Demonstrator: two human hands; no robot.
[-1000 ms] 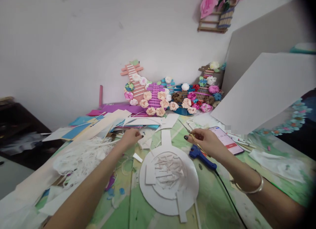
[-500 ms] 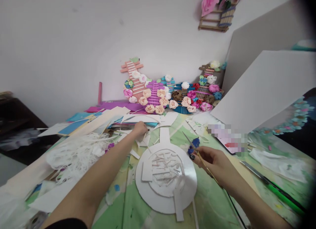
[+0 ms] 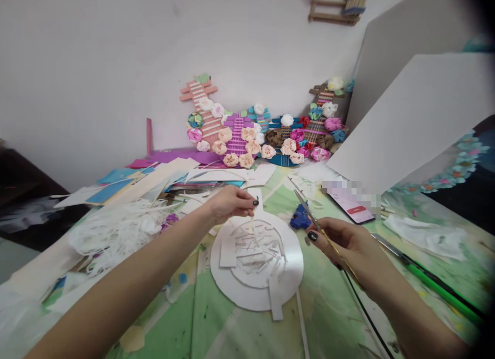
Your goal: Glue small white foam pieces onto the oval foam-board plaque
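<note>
My right hand [image 3: 340, 245] holds a pair of slim metal tweezers [image 3: 308, 210], silver toward the tip and gold behind. Their points face away from me, over a crumpled dark blue piece [image 3: 299, 218]. Above the top rim of a round white board [image 3: 221, 286], my left hand [image 3: 235, 203] pinches something too small to make out. A narrow white neck joins the board's far side. On the board sit a raised ring, two white tabs [image 3: 228, 249] and many short pale strips [image 3: 253, 250] laid criss-cross in the middle.
A heap of white shredded strips [image 3: 104, 240] and coloured sheets [image 3: 112, 189] lie at left. Several flower-decorated stick guitars [image 3: 238, 134] lean on the wall. At right are a phone [image 3: 356, 210], a green-handled cutter [image 3: 425, 276] and a large white board [image 3: 402, 121].
My left hand has come back from the paper pile to the right, over the disc's far edge. The tweezers stay in my right hand. The view has tipped slightly downward.
</note>
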